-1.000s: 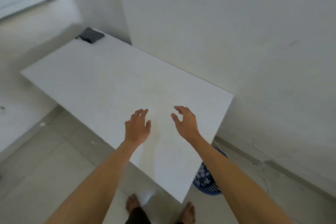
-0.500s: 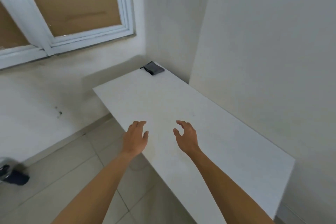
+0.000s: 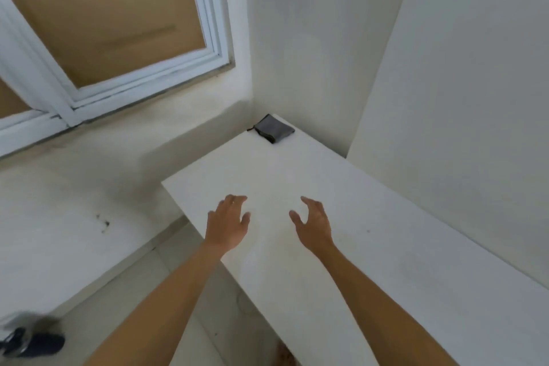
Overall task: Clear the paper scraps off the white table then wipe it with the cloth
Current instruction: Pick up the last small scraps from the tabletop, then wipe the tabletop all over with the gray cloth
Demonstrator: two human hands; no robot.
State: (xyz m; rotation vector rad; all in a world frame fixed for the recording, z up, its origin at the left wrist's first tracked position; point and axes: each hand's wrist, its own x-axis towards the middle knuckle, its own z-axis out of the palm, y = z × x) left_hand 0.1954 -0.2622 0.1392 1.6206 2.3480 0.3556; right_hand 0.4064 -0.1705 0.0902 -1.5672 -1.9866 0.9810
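Observation:
The white table runs from the lower right up to the room's corner. A folded dark grey cloth lies on its far corner, against the wall. My left hand hovers over the table's left edge with fingers spread and nothing in it. My right hand hangs over the tabletop beside it, fingers curled apart, holding nothing. The cloth is well beyond both hands. I see no paper scraps on the tabletop.
White walls close in on the table at the back and right. A white-framed window sits on the left wall. Tiled floor lies left of the table, with a dark object at the lower left.
My view has swung up and left along the table, so the cloth corner and window now show. Both hands have stayed spread and empty, now further along the table toward the cloth.

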